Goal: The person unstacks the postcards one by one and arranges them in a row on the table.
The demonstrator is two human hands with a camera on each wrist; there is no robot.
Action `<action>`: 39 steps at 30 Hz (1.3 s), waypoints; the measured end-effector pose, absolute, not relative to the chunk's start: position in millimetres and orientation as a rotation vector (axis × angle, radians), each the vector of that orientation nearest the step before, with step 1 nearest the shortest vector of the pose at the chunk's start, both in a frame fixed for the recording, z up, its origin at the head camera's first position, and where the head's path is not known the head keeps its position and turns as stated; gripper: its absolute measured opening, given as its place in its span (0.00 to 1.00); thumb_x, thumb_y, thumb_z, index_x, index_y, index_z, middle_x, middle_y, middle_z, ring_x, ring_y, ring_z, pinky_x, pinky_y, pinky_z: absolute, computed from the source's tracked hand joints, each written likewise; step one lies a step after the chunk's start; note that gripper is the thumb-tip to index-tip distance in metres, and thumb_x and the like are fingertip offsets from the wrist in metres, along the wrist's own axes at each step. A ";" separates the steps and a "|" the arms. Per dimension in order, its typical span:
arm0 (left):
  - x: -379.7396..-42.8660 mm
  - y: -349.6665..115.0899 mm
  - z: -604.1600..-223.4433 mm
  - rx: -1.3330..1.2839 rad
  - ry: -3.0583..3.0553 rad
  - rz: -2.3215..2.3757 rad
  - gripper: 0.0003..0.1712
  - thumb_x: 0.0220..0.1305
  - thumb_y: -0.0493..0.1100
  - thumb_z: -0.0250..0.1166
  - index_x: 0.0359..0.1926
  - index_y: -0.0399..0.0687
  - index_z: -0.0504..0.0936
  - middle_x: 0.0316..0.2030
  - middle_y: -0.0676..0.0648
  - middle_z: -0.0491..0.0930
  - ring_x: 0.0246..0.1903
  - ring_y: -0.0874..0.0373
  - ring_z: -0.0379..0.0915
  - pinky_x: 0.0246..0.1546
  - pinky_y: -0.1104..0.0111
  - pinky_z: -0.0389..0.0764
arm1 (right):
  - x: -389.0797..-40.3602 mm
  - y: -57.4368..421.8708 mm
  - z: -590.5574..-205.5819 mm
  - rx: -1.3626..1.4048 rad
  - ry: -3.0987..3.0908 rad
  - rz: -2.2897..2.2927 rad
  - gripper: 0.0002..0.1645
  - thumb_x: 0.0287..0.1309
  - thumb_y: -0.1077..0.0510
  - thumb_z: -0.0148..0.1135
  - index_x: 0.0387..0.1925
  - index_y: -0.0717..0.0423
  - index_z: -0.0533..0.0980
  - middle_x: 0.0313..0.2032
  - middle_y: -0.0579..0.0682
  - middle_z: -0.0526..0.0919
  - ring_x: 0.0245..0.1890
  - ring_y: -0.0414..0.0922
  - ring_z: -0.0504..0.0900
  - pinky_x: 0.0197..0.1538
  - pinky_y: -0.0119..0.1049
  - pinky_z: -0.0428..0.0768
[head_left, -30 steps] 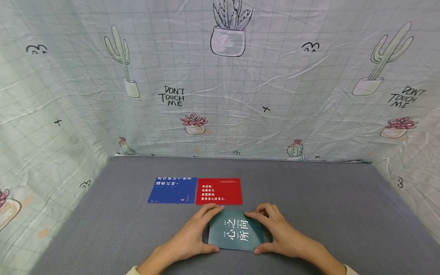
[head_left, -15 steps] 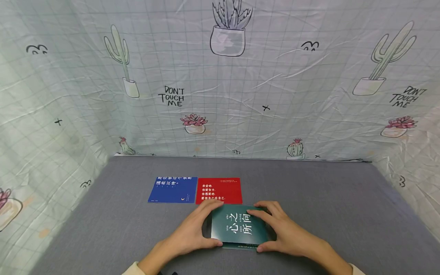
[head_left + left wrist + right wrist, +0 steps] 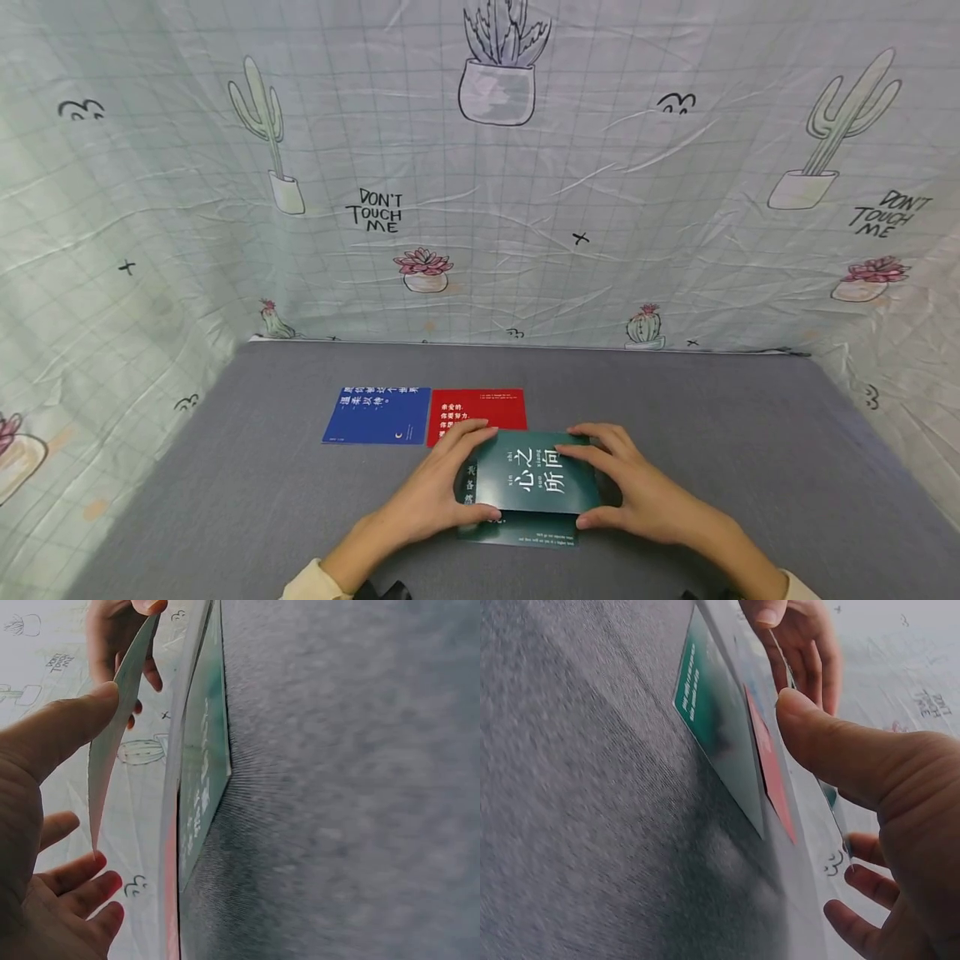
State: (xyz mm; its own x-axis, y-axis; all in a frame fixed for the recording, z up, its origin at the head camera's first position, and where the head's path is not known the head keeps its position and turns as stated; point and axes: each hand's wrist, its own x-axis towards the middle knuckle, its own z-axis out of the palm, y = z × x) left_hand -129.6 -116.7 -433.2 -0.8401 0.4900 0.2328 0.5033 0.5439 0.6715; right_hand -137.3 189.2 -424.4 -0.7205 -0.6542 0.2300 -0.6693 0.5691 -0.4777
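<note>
A teal card (image 3: 534, 473) with large white Chinese characters is held up off the table by both hands. My left hand (image 3: 423, 487) grips its left side, thumb on the near edge and fingers at the far edge. On the opposite side my right hand (image 3: 641, 483) holds it the same way. Under it, a second dark green card (image 3: 517, 531) with small white print lies flat on the grey table; the raised card covers part of it. In the left wrist view the raised card (image 3: 112, 742) bends slightly, clear above the lower card (image 3: 206, 742).
Beyond the hands, a blue card (image 3: 375, 415) lies beside a red card (image 3: 491, 404), whose near part is partly hidden by my left fingers. A cloth with cactus drawings (image 3: 495, 192) hangs behind and at both sides of the grey table (image 3: 712, 417).
Both hands have lifted the teal card off the green one and moved it up, away and slightly right. More of the lower card shows. The red and blue cards stay put.
</note>
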 end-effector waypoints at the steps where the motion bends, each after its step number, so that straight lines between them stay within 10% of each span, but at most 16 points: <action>1: -130.6 -115.9 -433.1 -0.878 -2.745 -1.200 0.52 0.43 0.53 0.78 0.69 0.56 0.63 0.67 0.48 0.59 0.63 0.56 0.57 0.57 0.49 0.70 | -137.8 190.0 -424.2 1.151 -2.771 0.860 0.46 0.44 0.40 0.73 0.66 0.38 0.66 0.67 0.47 0.60 0.64 0.44 0.54 0.55 0.49 0.74; 39: -187.1 -71.1 -439.1 -0.764 -2.806 -0.992 0.55 0.43 0.59 0.75 0.70 0.48 0.61 0.68 0.49 0.62 0.70 0.54 0.48 0.68 0.53 0.53 | -185.8 226.2 -419.2 1.101 -2.744 0.812 0.42 0.47 0.49 0.74 0.65 0.44 0.69 0.68 0.53 0.60 0.66 0.54 0.56 0.55 0.59 0.69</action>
State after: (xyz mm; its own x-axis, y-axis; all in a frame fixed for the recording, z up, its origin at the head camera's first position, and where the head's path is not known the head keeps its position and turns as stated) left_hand -187.1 -71.1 -439.1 -0.8742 0.4315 0.2228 0.4756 0.6683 0.5720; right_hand -185.8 226.2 -419.2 -0.7396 -0.6219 0.2572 -0.6618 0.6025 -0.4462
